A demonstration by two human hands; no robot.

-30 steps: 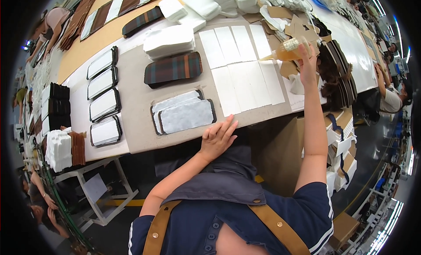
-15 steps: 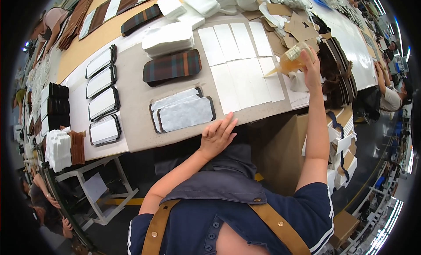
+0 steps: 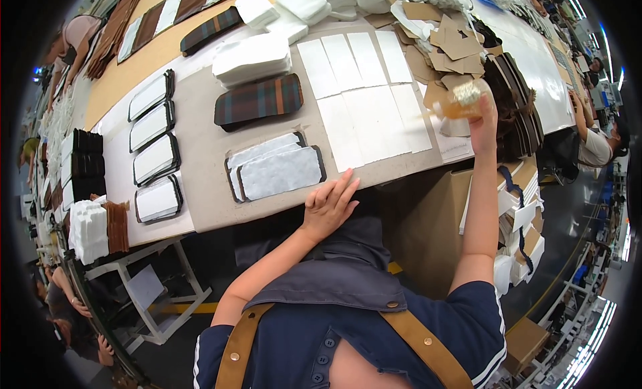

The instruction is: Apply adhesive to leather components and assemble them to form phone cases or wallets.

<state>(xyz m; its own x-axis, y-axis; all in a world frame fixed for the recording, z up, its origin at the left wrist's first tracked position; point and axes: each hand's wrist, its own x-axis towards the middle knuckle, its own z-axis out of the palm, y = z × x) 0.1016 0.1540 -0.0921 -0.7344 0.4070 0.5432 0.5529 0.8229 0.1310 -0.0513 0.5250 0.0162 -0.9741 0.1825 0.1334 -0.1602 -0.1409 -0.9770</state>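
Observation:
My right hand [image 3: 483,119] is raised over the right end of the table [image 3: 200,161] and grips a small clear bottle of amber liquid [image 3: 457,101], tilted with its tip toward the white sheets [image 3: 364,94]. My left hand [image 3: 328,205] rests flat on the table's near edge, fingers apart, just right of a stack of white pieces in dark frames [image 3: 275,171]. A plaid fabric piece [image 3: 259,101] lies beyond that stack.
Several black-framed white panels [image 3: 155,148] lie in a column at the left. White stacks [image 3: 253,54] and brown cardboard cutouts [image 3: 455,44] crowd the far side. Other people stand at the far left [image 3: 70,44], the right [image 3: 598,138] and the lower left [image 3: 67,309]. A cardboard box [image 3: 428,215] sits under the table.
My right hand has brought the bottle lower and slightly toward me over the table's right end. The left hand has stayed at the table edge.

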